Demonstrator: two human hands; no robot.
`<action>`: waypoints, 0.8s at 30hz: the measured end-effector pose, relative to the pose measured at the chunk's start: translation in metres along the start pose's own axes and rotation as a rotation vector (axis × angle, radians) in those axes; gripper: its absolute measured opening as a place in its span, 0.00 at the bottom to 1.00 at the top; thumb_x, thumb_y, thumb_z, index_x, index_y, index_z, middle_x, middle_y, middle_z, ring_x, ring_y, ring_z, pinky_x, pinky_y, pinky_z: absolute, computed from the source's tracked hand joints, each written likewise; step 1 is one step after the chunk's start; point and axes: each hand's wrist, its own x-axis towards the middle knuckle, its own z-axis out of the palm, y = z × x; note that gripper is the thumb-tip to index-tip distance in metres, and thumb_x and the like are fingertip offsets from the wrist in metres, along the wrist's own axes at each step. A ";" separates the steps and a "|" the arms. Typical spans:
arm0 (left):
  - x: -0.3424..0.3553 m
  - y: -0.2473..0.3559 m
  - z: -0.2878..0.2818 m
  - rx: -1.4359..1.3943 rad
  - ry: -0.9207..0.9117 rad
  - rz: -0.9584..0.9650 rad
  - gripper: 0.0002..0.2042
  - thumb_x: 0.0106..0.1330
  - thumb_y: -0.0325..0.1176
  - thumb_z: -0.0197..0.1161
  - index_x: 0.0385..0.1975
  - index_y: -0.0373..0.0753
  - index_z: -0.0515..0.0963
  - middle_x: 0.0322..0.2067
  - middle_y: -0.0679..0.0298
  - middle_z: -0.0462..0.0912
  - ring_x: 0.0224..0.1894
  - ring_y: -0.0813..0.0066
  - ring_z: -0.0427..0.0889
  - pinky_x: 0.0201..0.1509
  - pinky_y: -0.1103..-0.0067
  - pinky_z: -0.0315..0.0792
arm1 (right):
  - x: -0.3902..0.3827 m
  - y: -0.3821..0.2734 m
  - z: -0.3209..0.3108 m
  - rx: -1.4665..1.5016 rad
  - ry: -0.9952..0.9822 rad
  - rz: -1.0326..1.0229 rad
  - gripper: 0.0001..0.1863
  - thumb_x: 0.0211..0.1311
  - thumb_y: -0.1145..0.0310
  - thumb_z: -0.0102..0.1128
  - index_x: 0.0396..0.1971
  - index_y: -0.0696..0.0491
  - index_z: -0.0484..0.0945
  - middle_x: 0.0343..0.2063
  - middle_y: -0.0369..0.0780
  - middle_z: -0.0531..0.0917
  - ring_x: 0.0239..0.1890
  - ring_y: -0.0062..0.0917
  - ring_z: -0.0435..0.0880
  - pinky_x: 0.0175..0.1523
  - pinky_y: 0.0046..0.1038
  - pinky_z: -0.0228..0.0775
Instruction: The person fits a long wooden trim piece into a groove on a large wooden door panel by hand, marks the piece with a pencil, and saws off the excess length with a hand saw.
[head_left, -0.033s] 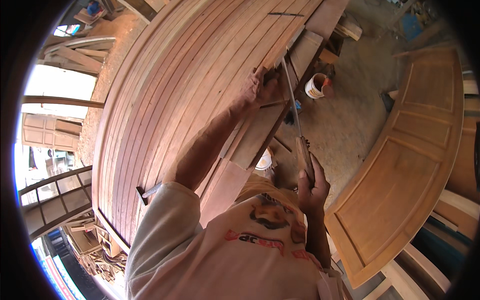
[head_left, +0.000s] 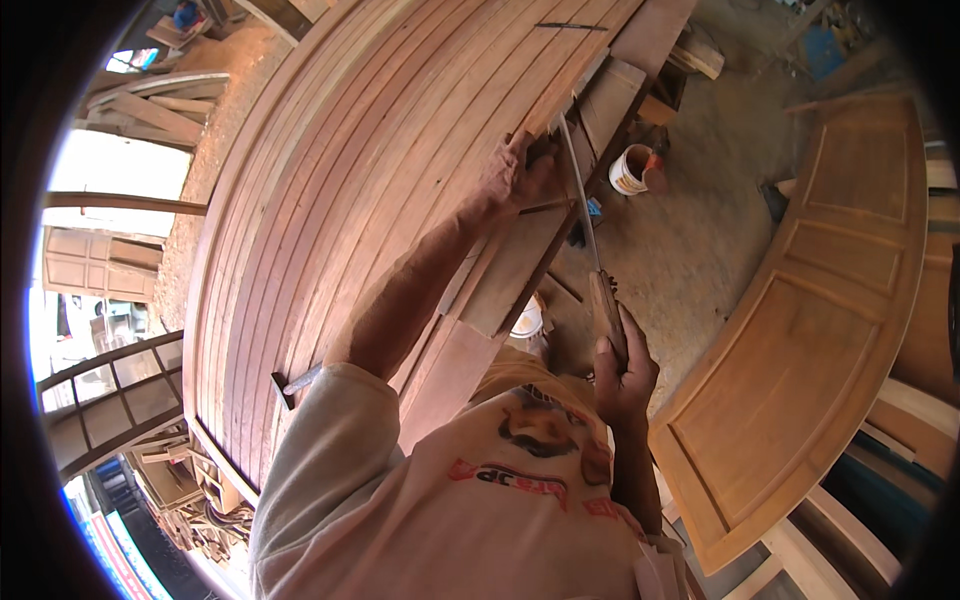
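Observation:
My right hand (head_left: pixel 627 375) is closed round the wooden handle of a handsaw (head_left: pixel 585 200). The saw's thin blade shows edge-on, slanting up and left to the edge of a large reddish plank panel (head_left: pixel 350 190). Close to the blade's far end, my left hand (head_left: pixel 517 170) lies at that panel edge with its fingers bent over the wood. Part of those fingers is in shadow. Below the panel edge, flat boards (head_left: pixel 515 265) run alongside. A hammer (head_left: pixel 290 388) lies on the panel by my left sleeve, its handle partly covered.
A tall panelled door (head_left: pixel 800 340) leans on the right. On the floor stand a white bucket (head_left: pixel 628 172) and a second white bucket (head_left: pixel 528 318), close to my feet. A thin dark tool (head_left: pixel 571 28) lies at the panel's far end. Wood scraps (head_left: pixel 200 500) are piled at lower left.
The saw has shifted very slightly, its blade end a little to the left. My left hand stays in the same place.

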 end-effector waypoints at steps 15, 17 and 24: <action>0.002 0.004 -0.002 0.011 -0.017 -0.131 0.23 0.70 0.43 0.68 0.57 0.35 0.73 0.51 0.35 0.77 0.54 0.33 0.78 0.55 0.51 0.74 | 0.023 -0.013 0.007 -0.022 -0.119 0.117 0.27 0.75 0.69 0.57 0.69 0.65 0.72 0.52 0.56 0.87 0.51 0.43 0.92 0.52 0.37 0.83; 0.001 0.007 -0.001 0.023 -0.017 -0.150 0.23 0.70 0.42 0.68 0.57 0.34 0.73 0.50 0.35 0.78 0.54 0.33 0.78 0.55 0.51 0.74 | 0.021 -0.009 0.009 -0.095 -0.093 0.007 0.27 0.76 0.69 0.57 0.69 0.66 0.71 0.54 0.58 0.86 0.52 0.45 0.91 0.53 0.37 0.83; 0.006 0.008 -0.008 0.076 -0.091 -0.185 0.22 0.69 0.41 0.66 0.56 0.32 0.73 0.47 0.34 0.79 0.53 0.33 0.79 0.56 0.52 0.75 | 0.027 -0.026 0.002 -0.008 -0.177 0.211 0.28 0.76 0.69 0.57 0.70 0.68 0.70 0.59 0.62 0.82 0.59 0.51 0.88 0.58 0.40 0.83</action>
